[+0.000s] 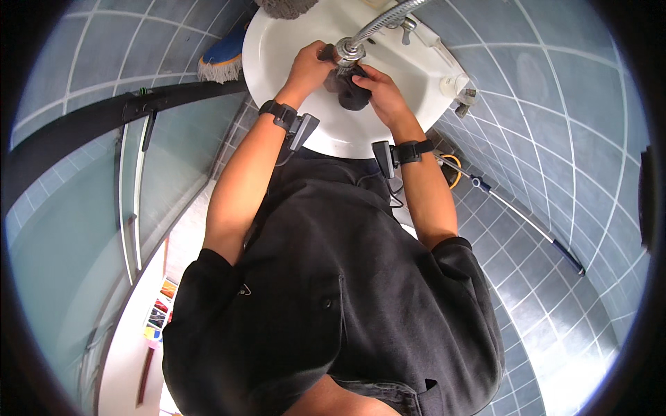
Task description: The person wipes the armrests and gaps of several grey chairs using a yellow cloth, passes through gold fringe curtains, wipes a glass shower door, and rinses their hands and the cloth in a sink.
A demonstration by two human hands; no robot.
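Both my hands are over the white washbasin (340, 132), under a chrome spout (350, 50) with a ribbed metal hose. Between them a piece of black cloth (355, 98) hangs down into the basin; its exact kind cannot be made out. My left hand (310, 66) has its fingers closed round a dark edge of it, just left of the spout. On the other side, my right hand (383, 91) pinches the cloth with the thumb on top. The spout hides part of the cloth and some fingertips.
A grey shaggy mop head (286, 7) touches the basin's far left rim. A blue mop with white fringe (222, 61) hangs beside it. Glass shower doors (76, 222) stand at left. A white-and-blue pole (517, 211) leans at right; a white container (452, 85) sits on the basin ledge.
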